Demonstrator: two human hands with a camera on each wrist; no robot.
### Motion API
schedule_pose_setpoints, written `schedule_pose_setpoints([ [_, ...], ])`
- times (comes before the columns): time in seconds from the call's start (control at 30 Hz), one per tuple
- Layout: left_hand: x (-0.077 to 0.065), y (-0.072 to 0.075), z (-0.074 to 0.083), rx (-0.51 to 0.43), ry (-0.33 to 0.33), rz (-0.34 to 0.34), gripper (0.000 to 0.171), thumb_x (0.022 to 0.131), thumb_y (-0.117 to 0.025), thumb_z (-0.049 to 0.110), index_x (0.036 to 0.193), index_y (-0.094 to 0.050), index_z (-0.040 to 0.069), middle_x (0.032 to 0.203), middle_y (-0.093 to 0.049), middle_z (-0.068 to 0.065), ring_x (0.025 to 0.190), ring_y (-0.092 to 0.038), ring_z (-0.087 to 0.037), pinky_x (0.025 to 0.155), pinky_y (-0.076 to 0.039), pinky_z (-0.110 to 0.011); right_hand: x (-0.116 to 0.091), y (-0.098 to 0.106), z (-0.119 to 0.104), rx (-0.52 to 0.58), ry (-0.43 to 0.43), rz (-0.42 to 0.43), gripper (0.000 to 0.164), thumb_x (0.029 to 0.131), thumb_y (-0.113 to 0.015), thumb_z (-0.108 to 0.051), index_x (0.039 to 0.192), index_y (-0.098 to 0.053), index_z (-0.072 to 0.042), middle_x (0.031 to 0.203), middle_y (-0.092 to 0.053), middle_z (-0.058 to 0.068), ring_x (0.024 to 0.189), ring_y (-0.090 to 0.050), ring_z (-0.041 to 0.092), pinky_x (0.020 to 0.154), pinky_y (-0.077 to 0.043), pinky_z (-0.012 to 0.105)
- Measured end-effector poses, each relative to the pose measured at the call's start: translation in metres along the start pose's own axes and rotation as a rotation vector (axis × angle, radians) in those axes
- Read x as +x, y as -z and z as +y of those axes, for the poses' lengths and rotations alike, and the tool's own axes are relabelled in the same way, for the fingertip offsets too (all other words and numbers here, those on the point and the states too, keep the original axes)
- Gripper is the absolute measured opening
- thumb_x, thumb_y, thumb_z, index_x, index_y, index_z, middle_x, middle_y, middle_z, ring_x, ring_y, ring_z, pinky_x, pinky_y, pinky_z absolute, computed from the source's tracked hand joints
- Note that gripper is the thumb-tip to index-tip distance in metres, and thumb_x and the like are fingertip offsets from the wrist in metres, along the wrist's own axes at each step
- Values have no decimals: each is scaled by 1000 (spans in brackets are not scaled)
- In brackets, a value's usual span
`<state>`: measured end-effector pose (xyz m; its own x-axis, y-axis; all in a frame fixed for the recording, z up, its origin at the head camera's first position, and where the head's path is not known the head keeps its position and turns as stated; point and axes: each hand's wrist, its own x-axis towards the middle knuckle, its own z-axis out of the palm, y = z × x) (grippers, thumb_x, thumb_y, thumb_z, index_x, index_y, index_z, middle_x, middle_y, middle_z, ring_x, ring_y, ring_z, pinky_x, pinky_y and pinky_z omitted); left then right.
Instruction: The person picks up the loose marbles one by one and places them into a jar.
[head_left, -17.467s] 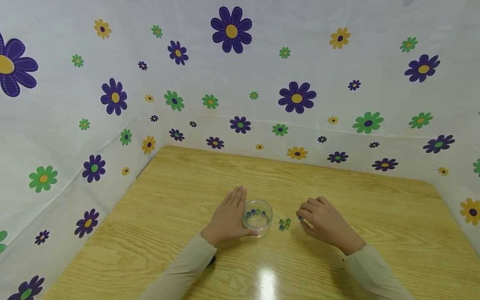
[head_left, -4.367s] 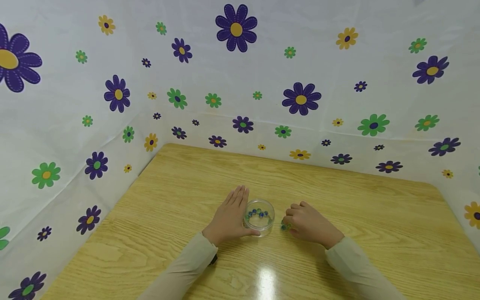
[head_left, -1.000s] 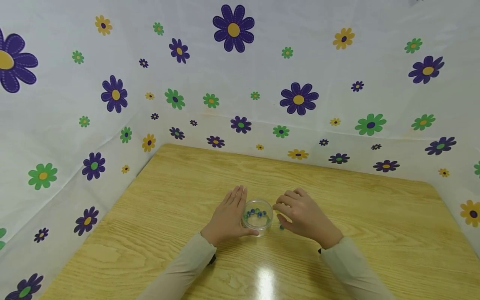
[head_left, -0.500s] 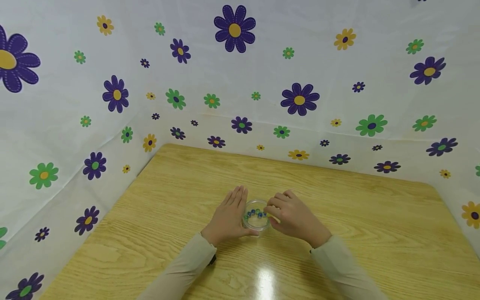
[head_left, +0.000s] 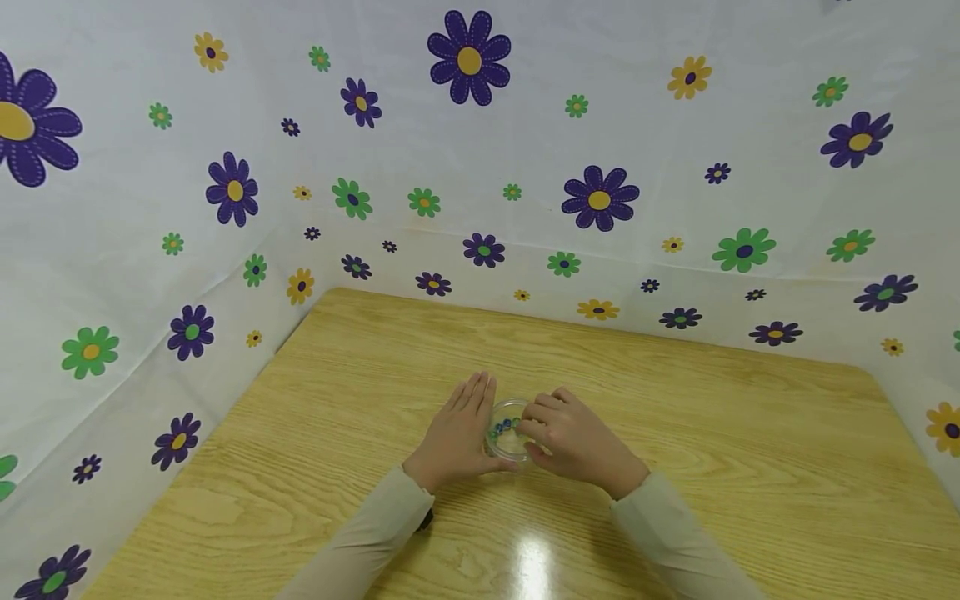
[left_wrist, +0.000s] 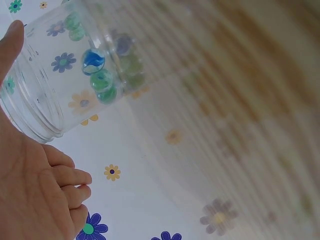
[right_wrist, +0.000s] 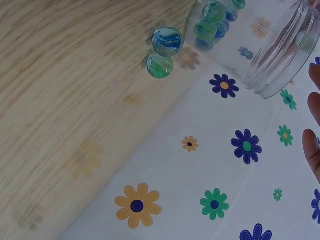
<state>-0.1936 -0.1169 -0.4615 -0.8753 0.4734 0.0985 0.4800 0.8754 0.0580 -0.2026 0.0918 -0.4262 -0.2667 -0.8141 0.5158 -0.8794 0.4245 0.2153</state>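
A clear round jar (head_left: 506, 455) stands open on the table, with several blue and green glass marbles (head_left: 507, 424) lying in it. Along its left side rests my left hand (head_left: 453, 437), fingers straight and thumb stretched across the front. My right hand (head_left: 579, 443) is over the jar's mouth, fingers bent down. Through the glass rim in the right wrist view, a pale green marble (right_wrist: 301, 38) shows at its fingertips, pinched there. Two loose marbles, one blue-swirled (right_wrist: 168, 41) and one green (right_wrist: 160, 66), lie on the table beside the jar, hidden beneath my right hand in the head view.
The wood-grain table (head_left: 390, 367) is bounded at the back and sides by a white sheet (head_left: 517, 142) printed with purple, green and yellow flowers. A dark band (head_left: 425, 521) shows at my left wrist.
My right hand has moved left from the loose marbles to over the jar's mouth. Fewer marbles lie on the table than in the oldest frame. My left hand stays put.
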Motion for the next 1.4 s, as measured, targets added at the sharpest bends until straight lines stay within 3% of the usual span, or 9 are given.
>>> schedule_pose_setpoints([
  [0.23,-1,0,1,-30,-10,16,117,72,-60,73,147,-19,-7,154,-22,-24,145,-18,-33,118,-20,-44,-3,2,3,13,-9,9,21,68,-81,-17,86,-69,-15,85,-67,-4,80,-60,13,72,-47,30],
  [0.4,-2,0,0,-39,-25,35,118,73,-53,77,147,-17,-8,153,-23,-25,145,-17,-34,119,-17,-42,-11,4,7,18,-34,27,21,67,-80,-14,85,-69,-14,83,-66,-3,79,-60,14,70,-47,30],
  [0.73,1,4,2,-10,20,-22,118,71,-59,74,148,-17,-6,155,-20,-21,146,-16,-30,119,-18,-42,-28,12,17,37,-97,2,22,67,-81,-15,85,-68,-13,83,-66,-3,78,-57,14,69,-47,31],
  [1.0,0,4,1,-19,12,-15,118,71,-59,74,148,-18,-6,155,-20,-21,146,-16,-30,119,-18,-41,-42,9,23,35,-101,-2,22,66,-82,-15,83,-69,-13,81,-65,-3,76,-56,14,67,-46,30],
  [1.4,-1,3,2,-33,11,-19,118,72,-58,75,147,-17,-7,155,-19,-22,146,-16,-31,119,-18,-42,-50,0,18,41,-81,-136,19,69,-81,-18,84,-69,-16,79,-64,-5,75,-55,12,66,-43,28],
])
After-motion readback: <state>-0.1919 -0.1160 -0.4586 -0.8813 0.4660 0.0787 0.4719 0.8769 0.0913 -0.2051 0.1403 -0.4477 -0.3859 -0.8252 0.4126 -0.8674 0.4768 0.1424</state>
